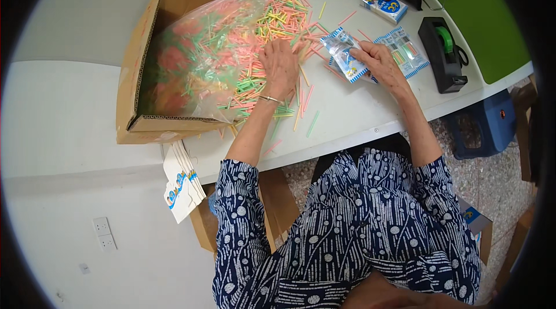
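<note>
My left hand (280,70), with a bracelet at the wrist, rests on a heap of thin pink, green and yellow sticks (284,17). Its fingers bend down into the heap, and a blurred thumb stands apart from them. The kind of stick is too small to tell. A small blue-and-white plastic packet (341,54) is pinched between the thumb and fingers of my right hand (379,65). Just right of that hand lies a similar packet (408,54), with coloured sticks showing through its clear part.
A cardboard box (134,72) lies at the left, a clear bag (197,54) of sticks spilling from it. A black tape dispenser (437,69) stands at the right. Small printed boxes (383,4) lie at the back. Folded white cartons (184,179) hang at the table's near left edge.
</note>
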Available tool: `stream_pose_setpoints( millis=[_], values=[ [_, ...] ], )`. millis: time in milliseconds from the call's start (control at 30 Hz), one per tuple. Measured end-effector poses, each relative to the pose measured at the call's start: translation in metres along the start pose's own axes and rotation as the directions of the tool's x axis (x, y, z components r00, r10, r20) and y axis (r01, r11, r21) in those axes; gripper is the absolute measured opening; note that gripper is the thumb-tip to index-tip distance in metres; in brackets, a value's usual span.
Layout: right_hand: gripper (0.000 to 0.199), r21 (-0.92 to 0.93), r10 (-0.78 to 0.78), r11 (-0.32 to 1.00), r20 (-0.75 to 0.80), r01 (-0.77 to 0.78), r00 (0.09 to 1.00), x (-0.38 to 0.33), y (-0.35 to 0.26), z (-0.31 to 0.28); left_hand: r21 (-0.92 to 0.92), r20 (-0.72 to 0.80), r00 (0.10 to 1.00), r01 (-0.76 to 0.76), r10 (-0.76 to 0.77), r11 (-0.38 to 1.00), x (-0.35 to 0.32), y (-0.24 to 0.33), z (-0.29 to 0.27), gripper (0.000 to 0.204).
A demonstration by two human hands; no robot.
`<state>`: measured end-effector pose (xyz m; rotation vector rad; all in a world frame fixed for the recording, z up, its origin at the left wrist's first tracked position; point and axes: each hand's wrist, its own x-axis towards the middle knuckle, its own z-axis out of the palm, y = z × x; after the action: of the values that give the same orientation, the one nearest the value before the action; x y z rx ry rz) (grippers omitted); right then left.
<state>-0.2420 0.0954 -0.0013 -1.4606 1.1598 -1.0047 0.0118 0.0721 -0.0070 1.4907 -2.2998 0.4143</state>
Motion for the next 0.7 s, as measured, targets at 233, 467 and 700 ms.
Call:
stream_pose_setpoints(
  millis=[233,467,700],
  values=[
    [0.026,0.394,0.026,0.919,-0.058,-0.001,0.998,0.011,0.005,0.022,-0.717,0.275,0.885,0.449,-0.376,0.533,0.018,-0.006,-0.04,0.037],
    [0.028,0.951,0.265,0.307,-0.058,-0.028,0.963,0.04,-0.019,0.105,-0.877,0.429,0.807,0.264,-0.405,-0.402,0.017,0.008,-0.045,0.027],
    [0.019,0.998,0.289,0.054,-0.038,0.023,0.957,0.059,-0.014,0.144,-0.842,0.407,0.711,0.049,-0.574,-0.537,0.011,0.042,-0.025,0.015]
  ],
)
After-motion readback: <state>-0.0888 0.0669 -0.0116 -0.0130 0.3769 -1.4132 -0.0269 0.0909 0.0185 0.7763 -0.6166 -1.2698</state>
